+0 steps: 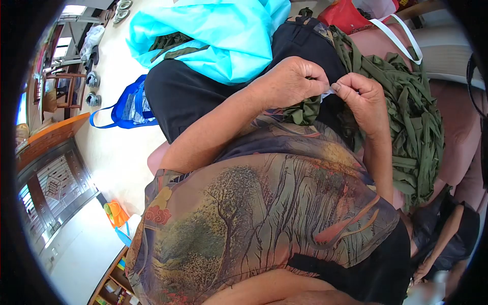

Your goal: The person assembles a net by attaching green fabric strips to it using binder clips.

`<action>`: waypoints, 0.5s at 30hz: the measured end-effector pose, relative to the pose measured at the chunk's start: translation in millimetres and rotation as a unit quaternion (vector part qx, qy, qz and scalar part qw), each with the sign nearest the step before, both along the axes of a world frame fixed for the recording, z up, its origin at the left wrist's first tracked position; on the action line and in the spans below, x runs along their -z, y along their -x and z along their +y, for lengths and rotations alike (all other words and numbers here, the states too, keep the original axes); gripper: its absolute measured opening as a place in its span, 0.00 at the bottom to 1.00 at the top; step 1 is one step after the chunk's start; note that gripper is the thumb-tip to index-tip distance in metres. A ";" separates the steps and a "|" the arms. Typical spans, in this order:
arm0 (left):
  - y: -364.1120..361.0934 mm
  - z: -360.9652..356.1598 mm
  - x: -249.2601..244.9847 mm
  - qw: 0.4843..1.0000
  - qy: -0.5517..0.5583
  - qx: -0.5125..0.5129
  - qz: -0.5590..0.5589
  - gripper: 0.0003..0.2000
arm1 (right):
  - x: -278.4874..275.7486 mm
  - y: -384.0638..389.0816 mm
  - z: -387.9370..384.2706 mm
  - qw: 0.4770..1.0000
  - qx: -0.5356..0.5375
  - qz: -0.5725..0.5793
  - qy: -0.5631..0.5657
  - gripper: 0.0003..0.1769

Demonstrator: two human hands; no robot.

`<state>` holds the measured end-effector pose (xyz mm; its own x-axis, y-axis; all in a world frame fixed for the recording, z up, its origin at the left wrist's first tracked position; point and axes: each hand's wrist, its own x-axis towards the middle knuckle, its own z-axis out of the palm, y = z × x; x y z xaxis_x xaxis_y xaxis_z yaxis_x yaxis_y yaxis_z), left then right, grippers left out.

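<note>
Over my lap, my left hand (pixel 297 81) reaches in with its fingers curled and thumb pinched, and my right hand (pixel 362 96) meets it from the right, also pinching. Between the fingertips shows a small white tag-like piece (pixel 327 93), gripped from both sides and partly covered by the fingers. Just below my left hand hangs a bunched dark green cloth (pixel 305 113). A large heap of green fabric strips (pixel 406 112) lies right beside my right hand. Bright turquoise sheeting (pixel 223 38) is spread over my knees, with more green cloth (pixel 175 46) in its folds.
A blue bag (pixel 133 109) stands on the floor left of my legs. At the upper right are a red bag (pixel 345 15) and a white strap (pixel 401 43) on the pink seat (pixel 452 132). Another person's arm (pixel 442 239) shows at the lower right.
</note>
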<state>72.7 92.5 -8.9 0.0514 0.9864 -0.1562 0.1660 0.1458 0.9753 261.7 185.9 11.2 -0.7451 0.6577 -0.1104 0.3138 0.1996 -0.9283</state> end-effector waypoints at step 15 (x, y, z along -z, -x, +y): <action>24.4 -6.4 -13.5 0.994 0.100 0.051 -0.015 0.10 | 15.4 -10.1 14.6 0.988 0.070 0.087 0.110 0.07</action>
<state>48.3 86.1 4.5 0.1571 0.9251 -0.3458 0.1617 0.3213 0.9331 271.8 200.5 -4.2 -0.6683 0.7306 -0.1398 0.1554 -0.0467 -0.9867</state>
